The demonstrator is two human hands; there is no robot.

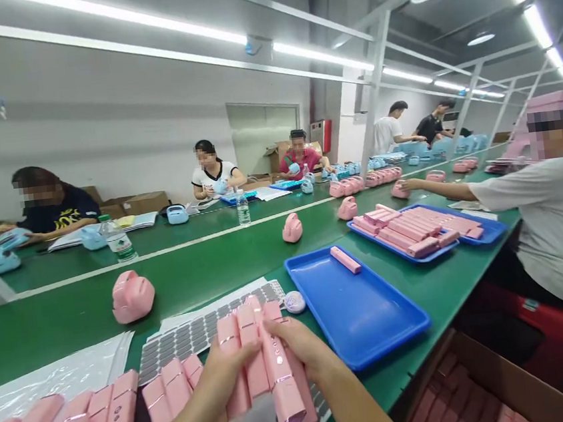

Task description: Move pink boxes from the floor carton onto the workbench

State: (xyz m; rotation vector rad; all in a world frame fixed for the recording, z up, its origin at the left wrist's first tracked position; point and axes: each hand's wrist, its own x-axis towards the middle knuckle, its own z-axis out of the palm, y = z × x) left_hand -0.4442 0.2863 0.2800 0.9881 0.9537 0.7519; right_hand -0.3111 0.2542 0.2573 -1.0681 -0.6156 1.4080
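Observation:
Several long pink plastic bars with shiny bands are bunched together between my two hands, above the green bench. My left hand (218, 379), with a pale bangle at the wrist, is closed round the left side of the bunch. On the other side my right hand (300, 343) grips it, thumb on top of a pink bar (280, 365) that carries a row of small round marks. More pink bars (99, 418) lie side by side at the lower left. Under the bunch is a sheet of grey oval stickers (184, 339), partly hidden by my hands.
A blue tray (317, 318) holding one pink bar stands right of my hands. Farther right are loaded trays (404, 228) and a co-worker (558, 215). Pink housings (132, 296) stand along the bench. A carton of pink bars (520, 374) is at the lower right. People sit opposite.

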